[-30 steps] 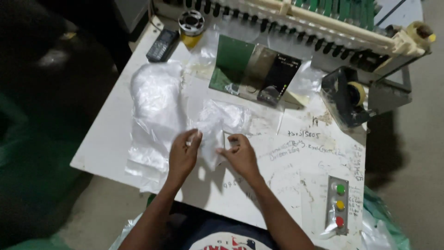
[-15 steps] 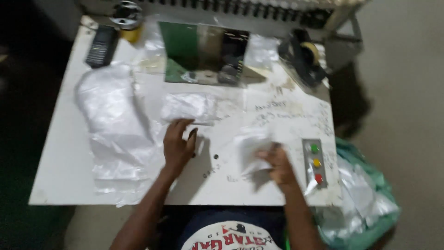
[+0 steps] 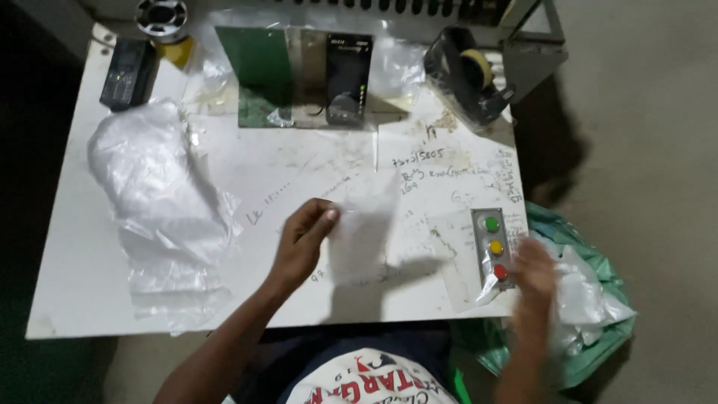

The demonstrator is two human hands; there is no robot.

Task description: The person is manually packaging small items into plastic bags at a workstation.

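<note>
Left hand (image 3: 303, 243) over white scribbled table (image 3: 82, 284), fingers pinched on thin clear plastic bag (image 3: 360, 228) lifted above table centre. Right hand (image 3: 535, 277) blurred at table's right edge beside green sack (image 3: 591, 299); fingers' state cannot tell.

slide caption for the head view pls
Left hand pinches a clear plastic bag over the white table; blurred right hand at the green sack.

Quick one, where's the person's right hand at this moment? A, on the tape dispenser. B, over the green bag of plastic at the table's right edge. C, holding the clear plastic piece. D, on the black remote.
B: the blurred right hand is at the table's right edge, over the green bag, while the left hand holds the clear plastic piece.
</note>
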